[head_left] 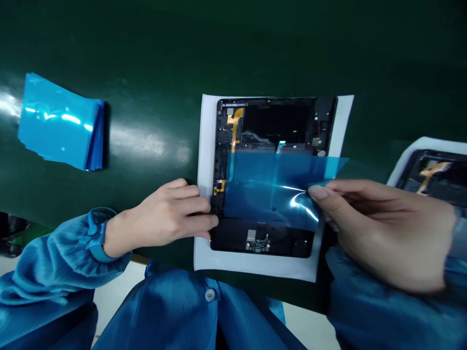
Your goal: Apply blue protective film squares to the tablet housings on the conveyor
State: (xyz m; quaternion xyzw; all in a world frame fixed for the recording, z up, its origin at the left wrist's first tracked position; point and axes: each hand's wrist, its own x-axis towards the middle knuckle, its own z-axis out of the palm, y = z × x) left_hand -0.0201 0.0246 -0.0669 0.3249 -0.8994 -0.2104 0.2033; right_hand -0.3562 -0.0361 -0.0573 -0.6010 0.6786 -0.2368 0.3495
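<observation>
The right hand [383,228], right of the opened tablet [277,119], pinches the right side of a blue film [262,189] between thumb and index finger; its other fingers are partly hidden. The film is over the tablet's middle, its long axis running left to right, its far right corner jutting past the tablet's right edge, its surface bowed near the pinch. The tablet's long axis points away from the person, leaning slightly right, with a small circuit board [257,244] at its near end. The left hand [166,214] has its fingers curled and close together at the tablet's left edge; I cannot tell whether they grip. A white sheet [262,265] lies under the tablet, a film stack [58,124] well to its left, and a 2nd tablet [448,180] to its right.
</observation>
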